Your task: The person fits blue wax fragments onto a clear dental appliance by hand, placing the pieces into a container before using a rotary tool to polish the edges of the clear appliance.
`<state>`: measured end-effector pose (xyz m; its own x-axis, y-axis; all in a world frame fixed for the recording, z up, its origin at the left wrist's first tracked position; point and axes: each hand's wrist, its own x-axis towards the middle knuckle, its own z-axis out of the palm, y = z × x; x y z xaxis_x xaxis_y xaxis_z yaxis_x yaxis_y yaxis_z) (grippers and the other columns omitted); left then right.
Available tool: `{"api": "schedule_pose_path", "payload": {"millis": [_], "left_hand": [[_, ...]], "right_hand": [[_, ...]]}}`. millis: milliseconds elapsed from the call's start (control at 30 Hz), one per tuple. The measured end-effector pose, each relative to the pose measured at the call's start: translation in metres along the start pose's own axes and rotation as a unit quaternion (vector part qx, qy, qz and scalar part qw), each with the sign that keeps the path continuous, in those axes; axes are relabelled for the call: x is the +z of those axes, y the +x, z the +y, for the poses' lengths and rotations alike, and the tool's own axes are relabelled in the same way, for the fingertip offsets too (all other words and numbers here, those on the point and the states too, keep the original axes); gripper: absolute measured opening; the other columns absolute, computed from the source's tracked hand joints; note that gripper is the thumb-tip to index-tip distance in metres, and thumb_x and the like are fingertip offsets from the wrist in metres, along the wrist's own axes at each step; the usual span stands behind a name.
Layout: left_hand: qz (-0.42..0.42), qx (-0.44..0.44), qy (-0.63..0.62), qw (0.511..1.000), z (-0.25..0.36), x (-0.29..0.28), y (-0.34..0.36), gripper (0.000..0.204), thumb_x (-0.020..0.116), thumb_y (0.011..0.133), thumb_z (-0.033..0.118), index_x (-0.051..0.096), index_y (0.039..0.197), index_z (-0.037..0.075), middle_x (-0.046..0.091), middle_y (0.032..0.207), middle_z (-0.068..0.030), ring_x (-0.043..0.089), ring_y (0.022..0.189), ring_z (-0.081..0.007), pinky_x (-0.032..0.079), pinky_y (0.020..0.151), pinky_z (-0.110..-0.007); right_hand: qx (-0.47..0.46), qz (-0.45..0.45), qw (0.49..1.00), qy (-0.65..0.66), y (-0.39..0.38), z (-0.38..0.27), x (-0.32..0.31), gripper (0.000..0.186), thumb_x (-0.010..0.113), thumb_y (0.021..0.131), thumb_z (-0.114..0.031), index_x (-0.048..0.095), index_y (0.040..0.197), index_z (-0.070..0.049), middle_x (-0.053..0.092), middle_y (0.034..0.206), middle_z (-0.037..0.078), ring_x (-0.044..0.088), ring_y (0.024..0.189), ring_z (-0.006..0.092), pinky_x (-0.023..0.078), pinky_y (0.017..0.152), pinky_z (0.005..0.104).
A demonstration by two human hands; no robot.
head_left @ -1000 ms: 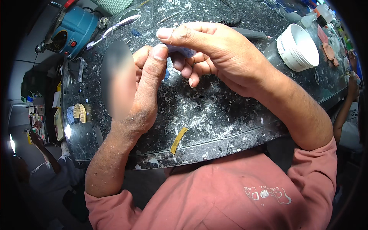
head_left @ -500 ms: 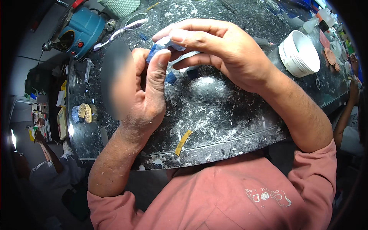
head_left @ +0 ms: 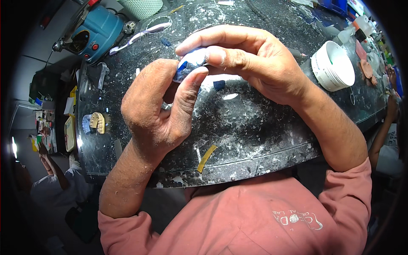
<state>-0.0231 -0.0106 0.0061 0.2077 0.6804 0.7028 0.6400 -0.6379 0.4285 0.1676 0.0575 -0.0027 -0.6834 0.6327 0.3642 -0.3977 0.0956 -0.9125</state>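
Observation:
Above the dark, white-speckled bench (head_left: 255,140), both my hands hold a small blue-and-white lump (head_left: 187,68); its exact kind does not show. My left hand (head_left: 155,102) pinches its near-left side, thumb in front and fingers curled behind. From the right, my right hand (head_left: 263,59) presses its thumb on the pale side, with the index finger arched over the top. The fingers hide the lump's underside. Below my hands lies a dark blue chunk (head_left: 219,85), and another blue bit (head_left: 165,41) rests beyond them.
A tan dental model (head_left: 97,122) stands at the left beside a bluish one (head_left: 86,124). Behind are a blue machine (head_left: 100,36) and a purple-and-white handled tool (head_left: 157,28). A white tub (head_left: 332,66) stands right; a yellow strip (head_left: 207,158) lies near the front edge. People work at both sides.
My left hand has turned, bringing its knuckles up, and both hands have moved slightly right with the lump. My right thumb has come down onto the lump's pale side.

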Motion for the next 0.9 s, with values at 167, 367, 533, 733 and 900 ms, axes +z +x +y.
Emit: {"api": "schedule_pose_path", "payload": {"millis": [167, 367, 533, 733, 900], "left_hand": [[-0.021, -0.142, -0.110, 0.984, -0.001, 0.005, -0.002, 0.022, 0.064, 0.094, 0.019, 0.060, 0.081, 0.002, 0.055, 0.068, -0.0026, 0.049, 0.057, -0.0106, 0.038, 0.052, -0.025], [-0.079, -0.343, -0.531, 0.771, -0.006, 0.007, -0.001, 0.062, 0.021, 0.105, 0.048, 0.053, 0.118, -0.002, 0.064, 0.095, -0.0134, 0.064, 0.081, -0.0168, 0.054, 0.063, -0.025], [-0.117, -0.372, -0.721, 0.572, -0.011, 0.012, -0.001, 0.067, 0.023, 0.104, 0.050, 0.046, 0.131, -0.007, 0.057, 0.125, -0.0253, 0.057, 0.117, -0.0324, 0.048, 0.098, -0.040], [-0.102, -0.414, -0.714, 0.556, -0.007, 0.016, -0.003, 0.060, 0.027, 0.104, 0.047, 0.049, 0.128, -0.003, 0.061, 0.122, -0.0204, 0.058, 0.118, -0.0292, 0.045, 0.105, -0.045], [-0.135, -0.399, -0.707, 0.568, -0.002, 0.014, -0.004, 0.055, 0.026, 0.105, 0.046, 0.045, 0.131, 0.001, 0.059, 0.125, -0.0151, 0.057, 0.120, -0.0250, 0.042, 0.107, -0.046]], "right_hand": [[-0.052, 0.113, 0.981, -0.148, 0.000, 0.000, 0.003, 0.023, 0.070, 0.090, -0.017, 0.069, 0.106, -0.001, 0.071, 0.092, 0.005, 0.066, 0.087, 0.0097, 0.053, 0.079, 0.0233], [-0.076, 0.180, 0.957, -0.217, -0.003, -0.001, 0.010, 0.020, 0.069, 0.089, -0.016, 0.070, 0.099, 0.001, 0.071, 0.088, 0.006, 0.066, 0.083, 0.0098, 0.052, 0.075, 0.0223], [-0.057, 0.215, 0.938, -0.266, -0.004, 0.004, 0.006, 0.027, 0.072, 0.085, -0.027, 0.072, 0.088, 0.000, 0.066, 0.088, 0.010, 0.063, 0.080, 0.0157, 0.050, 0.073, 0.0289], [-0.287, 0.168, 0.819, -0.467, 0.006, 0.003, 0.003, 0.024, 0.068, 0.078, -0.014, 0.069, 0.100, -0.004, 0.068, 0.095, 0.013, 0.067, 0.089, 0.0266, 0.055, 0.080, 0.0329], [-0.321, 0.144, 0.786, -0.508, 0.002, 0.007, 0.005, 0.019, 0.072, 0.076, -0.014, 0.068, 0.093, -0.007, 0.068, 0.086, 0.007, 0.068, 0.075, 0.0235, 0.056, 0.067, 0.0307]]}}
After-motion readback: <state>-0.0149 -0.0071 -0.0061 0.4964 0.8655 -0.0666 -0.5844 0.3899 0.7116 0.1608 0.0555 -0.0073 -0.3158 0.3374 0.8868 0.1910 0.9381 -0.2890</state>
